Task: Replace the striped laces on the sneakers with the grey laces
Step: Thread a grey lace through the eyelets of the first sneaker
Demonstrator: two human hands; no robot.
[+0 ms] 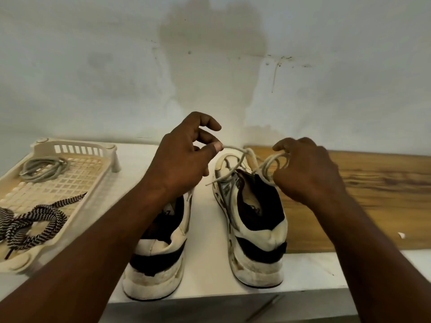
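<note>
Nearest: two worn white-and-black sneakers, heels toward the person, standing side by side on the white tabletop [203, 241]. The left sneaker [154, 264] is half hidden under the forearm, so its eyelets cannot be seen.

Over the right sneaker [258, 238], both hands are at work. The left hand [179, 164] pinches one end of the grey lace [235, 149] between thumb and forefinger, its other fingers lifted. The right hand [307, 169] has fingers curled through a loop of the same lace. The strands cross above the tongue.

Step in hand, by my reading: tying off the new lace on the right shoe. Next move calls for pulling both ends apart evenly so the knot seats.

Left of the shoes: a cream plastic tray [21, 262] holding the removed striped laces [35, 220] and, farther back, a coiled spare grey lace [44, 169], probably for the other shoe.

Right: a wooden board [373, 194]. Behind: a pale wall [210, 66], stained and patchy.
</note>
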